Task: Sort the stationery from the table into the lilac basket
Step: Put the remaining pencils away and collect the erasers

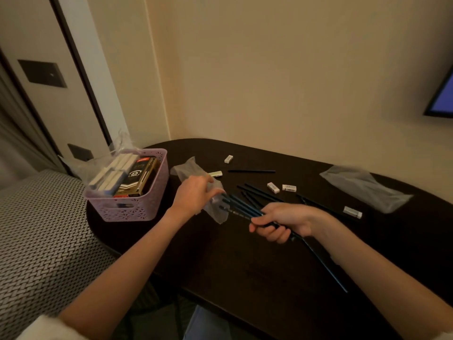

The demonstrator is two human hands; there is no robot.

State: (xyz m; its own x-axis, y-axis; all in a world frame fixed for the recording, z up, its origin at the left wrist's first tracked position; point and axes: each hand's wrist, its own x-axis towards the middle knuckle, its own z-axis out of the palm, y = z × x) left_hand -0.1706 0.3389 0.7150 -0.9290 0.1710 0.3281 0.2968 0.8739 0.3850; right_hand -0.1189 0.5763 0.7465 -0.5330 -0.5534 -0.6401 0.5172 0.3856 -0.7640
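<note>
My right hand [282,223] grips a bundle of dark pencils [241,209] over the middle of the dark table [245,271]. Their tips point left into the mouth of a clear plastic sleeve [215,212]. My left hand [196,192] pinches that sleeve near its opening. The lilac basket [130,207] stands at the table's left end, packed with white boxes and a black-and-gold pen box. More dark pencils [259,193] lie loose behind my hands, and one pencil [251,171] lies farther back. Several white erasers [273,187] are scattered across the table.
A second clear plastic bag [365,187] lies at the right rear of the table, with an eraser [352,212] beside it. A woven-pattern seat [44,231] adjoins the table's left side. The wall runs close behind, and a screen [443,99] hangs at the right.
</note>
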